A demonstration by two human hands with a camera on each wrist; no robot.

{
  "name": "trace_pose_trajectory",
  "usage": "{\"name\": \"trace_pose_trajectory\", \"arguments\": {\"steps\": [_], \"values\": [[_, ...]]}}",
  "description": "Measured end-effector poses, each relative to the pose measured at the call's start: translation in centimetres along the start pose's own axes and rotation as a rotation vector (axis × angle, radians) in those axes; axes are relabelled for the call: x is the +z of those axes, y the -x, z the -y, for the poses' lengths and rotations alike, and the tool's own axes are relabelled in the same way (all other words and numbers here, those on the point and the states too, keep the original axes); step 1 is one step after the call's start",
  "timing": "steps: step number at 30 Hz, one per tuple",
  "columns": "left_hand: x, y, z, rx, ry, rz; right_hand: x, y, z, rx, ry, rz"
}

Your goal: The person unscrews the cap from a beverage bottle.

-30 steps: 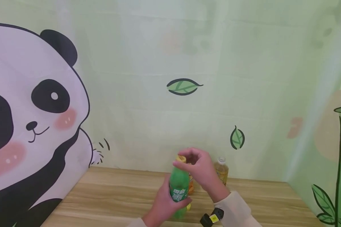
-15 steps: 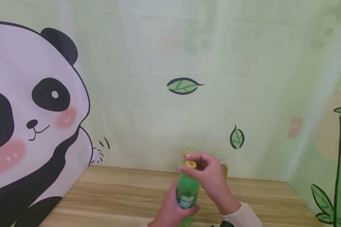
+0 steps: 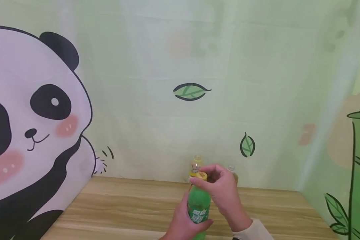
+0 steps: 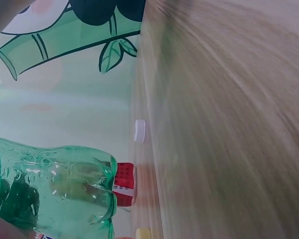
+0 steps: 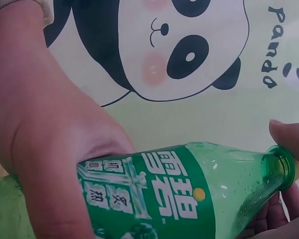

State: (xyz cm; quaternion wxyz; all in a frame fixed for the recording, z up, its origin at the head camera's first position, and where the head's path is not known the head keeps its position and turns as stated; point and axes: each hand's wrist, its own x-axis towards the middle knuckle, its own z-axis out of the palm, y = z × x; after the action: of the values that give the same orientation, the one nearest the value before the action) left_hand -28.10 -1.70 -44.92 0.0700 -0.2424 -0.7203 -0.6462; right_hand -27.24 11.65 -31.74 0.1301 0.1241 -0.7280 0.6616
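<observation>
A green plastic soda bottle (image 3: 199, 200) stands nearly upright above the table, its label facing back toward me. My left hand (image 3: 184, 220) grips its lower body, fingers wrapped round one side and thumb across the front. At the top, my right hand (image 3: 225, 191) pinches the yellow cap (image 3: 202, 175) between thumb and fingers. In the right wrist view the bottle's green label (image 5: 164, 194) shows white characters, and the right hand's fingers (image 5: 291, 139) are at the neck. The left wrist view shows the bottle's clear green base (image 4: 65, 194).
Behind the held bottle stands an uncapped bottle with a yellow-ringed neck (image 3: 197, 163), partly hidden. Another uncapped bottle (image 3: 231, 170) is behind the right hand. On the wooden table (image 3: 132, 203) lie a white cap (image 4: 140, 131) and a yellow cap (image 4: 143, 233). A printed panda backdrop (image 3: 132, 100) rises behind.
Both hands have moved slightly right and down with the green bottle, uncovering the bottle with the yellow-ringed neck behind it. The right hand has stayed at the cap throughout.
</observation>
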Motion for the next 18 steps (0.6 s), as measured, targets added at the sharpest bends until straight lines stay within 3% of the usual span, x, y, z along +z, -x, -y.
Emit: {"name": "trace_pose_trajectory", "arguments": {"steps": [8, 18], "values": [[0.12, 0.05, -0.02, 0.037, -0.046, -0.011, 0.17, 0.38, 0.26, 0.020, 0.004, -0.060], [0.60, -0.07, -0.02, 0.065, -0.054, -0.053, 0.34, 0.60, 0.30, -0.016, 0.065, -0.121]]}}
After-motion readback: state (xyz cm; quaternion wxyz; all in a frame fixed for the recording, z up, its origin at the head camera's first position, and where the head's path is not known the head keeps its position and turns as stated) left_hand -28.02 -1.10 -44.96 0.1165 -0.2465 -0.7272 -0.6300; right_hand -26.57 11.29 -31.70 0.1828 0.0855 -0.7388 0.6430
